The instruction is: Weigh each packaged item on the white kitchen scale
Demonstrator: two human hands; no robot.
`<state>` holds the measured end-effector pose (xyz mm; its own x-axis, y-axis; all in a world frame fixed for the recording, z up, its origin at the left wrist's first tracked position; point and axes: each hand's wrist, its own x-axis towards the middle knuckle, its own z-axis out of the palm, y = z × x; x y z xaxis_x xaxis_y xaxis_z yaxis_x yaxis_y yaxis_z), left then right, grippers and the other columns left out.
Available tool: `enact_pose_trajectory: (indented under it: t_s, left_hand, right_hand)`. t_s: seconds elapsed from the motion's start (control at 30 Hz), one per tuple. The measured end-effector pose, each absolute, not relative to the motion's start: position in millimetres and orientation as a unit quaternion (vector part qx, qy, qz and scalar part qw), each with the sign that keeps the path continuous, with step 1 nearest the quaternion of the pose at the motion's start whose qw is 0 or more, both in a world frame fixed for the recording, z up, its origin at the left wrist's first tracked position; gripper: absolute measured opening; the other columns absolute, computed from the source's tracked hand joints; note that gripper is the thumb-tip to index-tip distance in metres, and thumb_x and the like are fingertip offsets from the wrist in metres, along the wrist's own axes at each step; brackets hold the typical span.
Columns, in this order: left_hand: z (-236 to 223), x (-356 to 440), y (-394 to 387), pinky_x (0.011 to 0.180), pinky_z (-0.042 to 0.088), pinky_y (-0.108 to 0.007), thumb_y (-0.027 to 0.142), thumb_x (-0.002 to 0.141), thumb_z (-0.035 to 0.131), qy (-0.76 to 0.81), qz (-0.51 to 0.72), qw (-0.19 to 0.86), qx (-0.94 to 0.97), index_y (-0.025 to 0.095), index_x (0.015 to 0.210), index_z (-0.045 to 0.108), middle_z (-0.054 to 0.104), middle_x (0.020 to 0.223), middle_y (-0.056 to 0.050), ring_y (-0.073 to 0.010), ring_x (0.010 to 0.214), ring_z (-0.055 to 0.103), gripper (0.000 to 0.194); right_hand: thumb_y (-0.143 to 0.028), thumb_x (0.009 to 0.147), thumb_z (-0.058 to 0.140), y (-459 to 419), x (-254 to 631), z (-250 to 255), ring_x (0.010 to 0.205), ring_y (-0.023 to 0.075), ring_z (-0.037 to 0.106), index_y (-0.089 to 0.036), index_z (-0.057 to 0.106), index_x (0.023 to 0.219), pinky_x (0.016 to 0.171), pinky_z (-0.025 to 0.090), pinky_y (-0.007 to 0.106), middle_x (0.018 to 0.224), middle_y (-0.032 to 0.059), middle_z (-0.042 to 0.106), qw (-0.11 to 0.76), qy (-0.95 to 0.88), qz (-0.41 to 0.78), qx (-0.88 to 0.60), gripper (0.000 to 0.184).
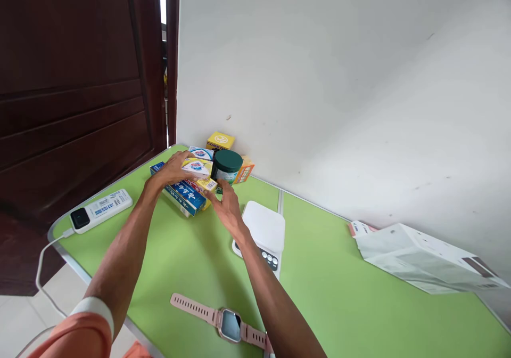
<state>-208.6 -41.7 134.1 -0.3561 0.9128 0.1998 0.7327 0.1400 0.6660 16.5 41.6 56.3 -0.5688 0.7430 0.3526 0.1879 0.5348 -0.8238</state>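
Observation:
My left hand (176, 169) is closed around the left end of a yellow-and-white soap box (198, 168), on top of a pile of boxes. Under it lie a blue toothpaste box (184, 195) and a yellow box with a barcode (209, 185). My right hand (228, 204) has its thumb and fingers apart. Its thumb is at the barcode end of the yellow box, its fingertips close to a jar with a dark green lid (228, 161). A second soap box (200, 153) sits behind the first. Some of the pile is hidden by my hands.
Behind the pile stand a yellow-and-black box (220, 140) and an orange box (245, 170). A white scale (264, 226) is partly behind my right forearm. A pink watch (230, 325), a white power strip-like device with cable (101, 211) and a white carton (423, 257) lie on the green table (319, 294).

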Motion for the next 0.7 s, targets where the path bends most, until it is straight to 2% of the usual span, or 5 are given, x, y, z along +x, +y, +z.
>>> enact_pose_trajectory:
  t_s: [0.17, 0.37, 0.5, 0.6, 0.7]
  left_hand:
    - [148.4, -194.4, -56.1, 0.104, 0.060, -0.045, 0.051, 0.070, 0.089, 0.738, 0.415, 0.091, 0.524, 0.024, 0.133, 0.064, 0.073, 0.133, -0.006, -0.0320, 0.118, 0.071, 0.073]
    - [177.8, -122.0, -56.9, 0.107, 0.059, -0.045, 0.053, 0.072, 0.096, 0.657, 0.453, 0.106, 0.593, 0.025, 0.135, 0.065, 0.073, 0.137, -0.007, -0.0326, 0.123, 0.071, 0.076]
    - [147.0, -53.0, -29.1, 0.111, 0.059, -0.049, 0.042, 0.074, 0.098, 0.585, 0.422, 0.190, 0.666, 0.022, 0.137, 0.065, 0.072, 0.140, -0.013, -0.0359, 0.126, 0.071, 0.074]
    - [111.0, -13.6, -4.1, 0.114, 0.057, -0.051, 0.031, 0.072, 0.099, 0.599, 0.368, 0.219, 0.677, 0.022, 0.129, 0.067, 0.073, 0.138, -0.013, -0.0373, 0.129, 0.070, 0.067]
    - [86.0, 6.8, 13.7, 0.118, 0.054, -0.054, 0.030, 0.074, 0.099, 0.621, 0.331, 0.221, 0.676, 0.022, 0.128, 0.066, 0.072, 0.139, -0.014, -0.0384, 0.134, 0.069, 0.064]
  right_hand:
    - [-0.073, 0.097, 0.067, 30.0, 51.2, 68.9, 0.148, 0.0406, 0.062, -0.021, 0.066, 0.150, 0.123, 0.050, 0.063, 0.156, 0.0205, 0.069, 0.406, -0.768, 0.380, -0.319, 0.074]
    - [-0.067, 0.098, 0.069, 24.1, 135.8, 86.2, 0.127, 0.0328, 0.074, -0.024, 0.070, 0.133, 0.113, 0.057, 0.055, 0.144, 0.0163, 0.075, 0.544, -0.668, 0.322, -0.392, 0.055]
    - [-0.067, 0.098, 0.065, 29.5, 193.1, 69.6, 0.126, 0.0337, 0.073, -0.022, 0.072, 0.125, 0.112, 0.056, 0.055, 0.134, 0.0169, 0.078, 0.589, -0.600, 0.252, -0.479, 0.053]
    - [-0.068, 0.095, 0.061, 31.5, 226.2, 40.8, 0.123, 0.0353, 0.073, -0.020, 0.073, 0.122, 0.110, 0.056, 0.057, 0.133, 0.0195, 0.078, 0.570, -0.579, 0.238, -0.532, 0.055]
    - [-0.069, 0.092, 0.061, 33.3, 244.0, 11.6, 0.121, 0.0357, 0.073, -0.020, 0.073, 0.119, 0.108, 0.057, 0.057, 0.132, 0.0200, 0.078, 0.557, -0.563, 0.253, -0.556, 0.058]
